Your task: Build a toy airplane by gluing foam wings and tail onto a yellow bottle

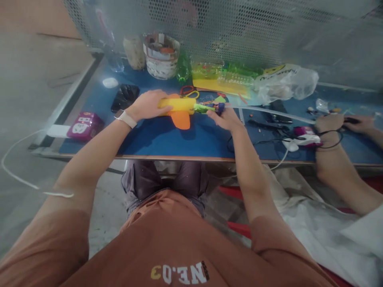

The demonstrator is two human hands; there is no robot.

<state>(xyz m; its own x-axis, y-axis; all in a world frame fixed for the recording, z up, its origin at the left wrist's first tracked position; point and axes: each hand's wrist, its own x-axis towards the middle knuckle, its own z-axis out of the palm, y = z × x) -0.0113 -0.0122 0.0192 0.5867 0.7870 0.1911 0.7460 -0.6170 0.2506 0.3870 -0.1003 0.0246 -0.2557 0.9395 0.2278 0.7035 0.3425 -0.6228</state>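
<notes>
From afar I see blue tabletop (143,139) before perforated mesh (239,34); left hand (149,104) clasps a yellow cylinder (184,105) (rounded orange fins (181,120)), right hand (226,117) pinches a dark-blue fitting (220,107).

Yellow cylinder (184,105): smooth plastic look, slight sheen. Orange fin (181,120): flat, matt sheet, plastic or foam, can't tell from where I stand. Green-and-blue fitting (206,108): hard-looking plastic. Tube (269,110): smooth, translucent, flexible plastic. Tabletop (203,143): smooth blue surface, mostly matt. Back panel (230,36): grey perforated sheet, looks metal. Bucket (161,65): whitish, rough, stained. Green bottle (182,69): clear, glossy plastic. Carrier bag (287,84): thin crinkled film, shiny. Black packet (125,97): creased, glossy plastic film. Purple socket block (85,126): moulded plastic, smooth. T-shirt (167,239): matt rust cloth, soft folds. Trousers (149,179): dark matt cloth, wrinkled. Floor (24,95): dull grey, concrete-like.
</notes>
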